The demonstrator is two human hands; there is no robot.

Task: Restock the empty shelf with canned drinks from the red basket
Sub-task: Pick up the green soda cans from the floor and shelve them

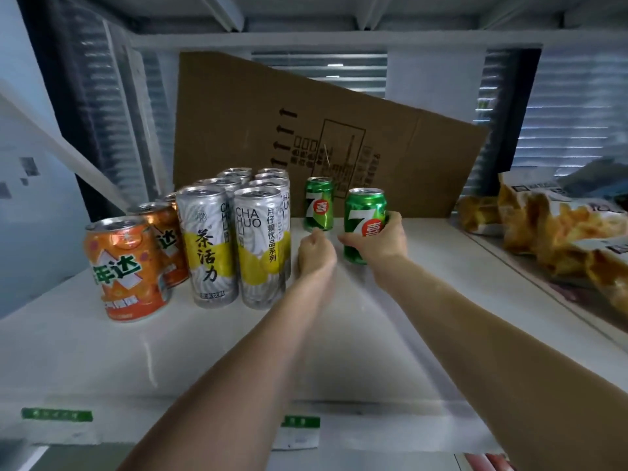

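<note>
My right hand (pixel 377 240) is wrapped around a green 7-Up can (pixel 364 212), fingers curled round its lower half, the can upright with its base on the white shelf (pixel 210 341). My left hand (pixel 316 254) sits just beside it, to its left, fingers curled into a loose fist that holds nothing; its knuckles are just in front of a second green 7-Up can (pixel 318 202), though I cannot tell whether they touch it. That second can stands upright a little farther back than the one I am gripping, close to a tilted sheet of brown cardboard (pixel 306 130) that leans along the rear of the shelf. To the left of my left hand stands a tight cluster of tall silver-and-yellow tea cans (pixel 234 239), two in front and more rows behind them, all upright and touching one another. Farther left of those are orange soda cans (pixel 125 270), one near the front and at least one more behind it, partly hidden. Well off to the right of my right hand, snack bags (pixel 557 229) with orange contents lie piled on the neighbouring section of shelf. Green and white price tags (pixel 299 431) are fixed along the shelf's front edge, below my forearms.
</note>
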